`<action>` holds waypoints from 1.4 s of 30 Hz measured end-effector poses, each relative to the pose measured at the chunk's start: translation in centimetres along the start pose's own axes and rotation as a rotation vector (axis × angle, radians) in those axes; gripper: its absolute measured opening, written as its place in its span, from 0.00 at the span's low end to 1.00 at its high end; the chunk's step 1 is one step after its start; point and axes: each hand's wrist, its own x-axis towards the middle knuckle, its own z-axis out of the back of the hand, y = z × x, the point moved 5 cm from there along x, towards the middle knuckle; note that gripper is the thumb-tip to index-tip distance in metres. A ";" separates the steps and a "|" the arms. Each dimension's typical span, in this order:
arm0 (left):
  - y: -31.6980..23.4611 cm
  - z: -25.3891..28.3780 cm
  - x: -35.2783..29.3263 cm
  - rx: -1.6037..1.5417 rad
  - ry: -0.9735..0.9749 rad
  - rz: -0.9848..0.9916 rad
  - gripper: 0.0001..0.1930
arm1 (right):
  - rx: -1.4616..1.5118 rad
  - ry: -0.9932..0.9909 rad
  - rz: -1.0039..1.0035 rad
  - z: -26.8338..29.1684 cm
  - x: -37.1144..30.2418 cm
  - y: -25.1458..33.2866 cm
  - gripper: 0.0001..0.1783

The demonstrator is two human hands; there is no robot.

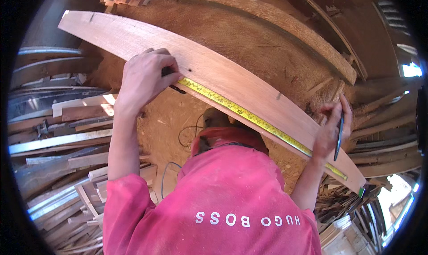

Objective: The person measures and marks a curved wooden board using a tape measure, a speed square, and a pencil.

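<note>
A long pale wooden board (pixel 223 74) slants across the view from upper left to lower right. My left hand (pixel 149 74) is closed round the dark case of a tape measure at the board's near edge; the fingers hide most of the case. Its yellow tape blade (pixel 243 114) lies along the near edge and runs under my right wrist toward the board's right end. My right hand (pixel 327 132) rests over the board near that end, with a dark blue pencil (pixel 339 137) held among its bent fingers. Small dark marks show on the board's face.
Stacked planks and offcuts (pixel 84 112) fill the left side. Curved timbers (pixel 388 139) and scrap wood lie at the right. A long curved beam (pixel 276 21) lies beyond the board on the sawdust-covered floor (pixel 178 21). A thin cable (pixel 167 177) loops below the board.
</note>
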 end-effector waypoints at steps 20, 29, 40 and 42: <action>3.0 4.8 -3.1 -0.890 -1.005 -0.034 0.30 | -0.320 -0.849 0.691 20.8 -8.9 6.1 0.26; 3.1 -0.6 -3.2 -1.631 -1.041 0.203 0.39 | -0.379 -0.970 0.577 26.7 -12.5 1.9 0.22; -12.3 -1.7 -8.4 -1.651 -1.026 0.115 0.37 | -0.331 -1.072 0.498 38.1 -15.7 -3.7 0.21; -15.8 -0.7 -9.2 -1.640 -1.019 0.060 0.33 | -0.330 -1.092 0.489 40.6 -16.4 -3.8 0.20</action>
